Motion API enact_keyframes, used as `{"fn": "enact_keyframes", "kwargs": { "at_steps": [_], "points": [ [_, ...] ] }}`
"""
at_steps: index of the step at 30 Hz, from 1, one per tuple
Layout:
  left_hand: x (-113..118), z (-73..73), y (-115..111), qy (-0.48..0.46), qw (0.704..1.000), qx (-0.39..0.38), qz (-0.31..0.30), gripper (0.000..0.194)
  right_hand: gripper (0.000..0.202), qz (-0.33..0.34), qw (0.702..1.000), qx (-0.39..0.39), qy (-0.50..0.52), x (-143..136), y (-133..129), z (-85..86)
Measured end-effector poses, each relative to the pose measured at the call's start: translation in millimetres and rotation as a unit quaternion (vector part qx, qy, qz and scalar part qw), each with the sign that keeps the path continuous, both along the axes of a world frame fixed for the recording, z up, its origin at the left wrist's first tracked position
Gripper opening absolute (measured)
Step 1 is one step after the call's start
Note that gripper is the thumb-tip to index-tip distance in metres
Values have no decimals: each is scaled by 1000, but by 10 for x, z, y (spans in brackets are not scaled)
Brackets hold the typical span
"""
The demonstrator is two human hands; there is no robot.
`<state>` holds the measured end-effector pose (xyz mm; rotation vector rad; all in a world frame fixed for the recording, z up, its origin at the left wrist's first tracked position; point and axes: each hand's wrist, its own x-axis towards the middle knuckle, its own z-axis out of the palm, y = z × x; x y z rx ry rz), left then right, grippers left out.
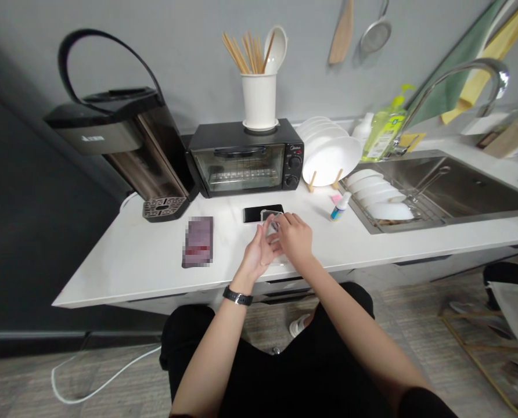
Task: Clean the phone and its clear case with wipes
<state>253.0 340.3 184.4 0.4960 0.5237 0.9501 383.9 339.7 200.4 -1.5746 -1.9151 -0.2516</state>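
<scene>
My left hand [258,251] holds a clear phone case [268,215] above the front of the counter, with the thumb raised along one side and the fingers beneath. Over the case's right side, the fingers of my right hand [296,237] are bent and pressed together on it; the fingertips are partly hidden. Just behind the hands a black phone [252,214] lies flat on the counter, partly covered by the case in this view. To the right stands a small white spray bottle [340,207] with a blue label, beside a pink piece [336,198].
A blurred-out purplish rectangular item [198,242] lies left on the white counter [132,261]. Behind stand a drinks machine [123,151], a toaster oven [245,165] topped by a utensil holder [259,101], and racked plates [328,159]. The sink [472,191] with bowls [385,206] is right.
</scene>
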Motion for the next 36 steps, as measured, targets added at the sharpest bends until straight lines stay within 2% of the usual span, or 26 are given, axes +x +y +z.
{"fn": "enact_keyframes", "kwargs": {
  "at_steps": [3,7,9,11,15,18,22,27,29,31,34,36],
  "points": [
    [38,-4,25,0,1000,-31,4,55,19,-1,999,0,49,-94,141,76],
    [45,5,35,-61,992,-94,65,44,24,52,994,-28,91,-253,134,110],
    [6,4,29,-77,990,-97,68,46,22,77,990,-56,103,-294,28,92],
    [-42,-1,17,-64,994,-72,46,50,18,104,985,-87,105,-282,-147,45],
    [-81,10,-4,-23,999,-12,28,67,17,157,976,-118,89,-112,-550,-88],
    [-59,25,-4,-23,1000,1,21,68,17,116,987,-104,36,24,-665,-141],
    [-36,10,1,-41,999,12,15,62,16,28,998,-58,-23,37,-440,-125],
    [-7,-1,17,-20,1000,-22,5,56,18,-24,998,-18,52,-98,68,-36],
    [9,9,31,-20,998,-55,10,53,22,-7,994,-15,110,-165,195,0],
    [15,16,46,-41,994,-90,36,49,25,37,987,-24,155,-236,235,28],
    [-19,3,62,-76,987,-120,70,47,26,89,982,-56,160,-319,119,37],
    [-62,-14,61,-72,991,-104,52,49,24,98,982,-85,135,-328,-59,16]
  ]
}}
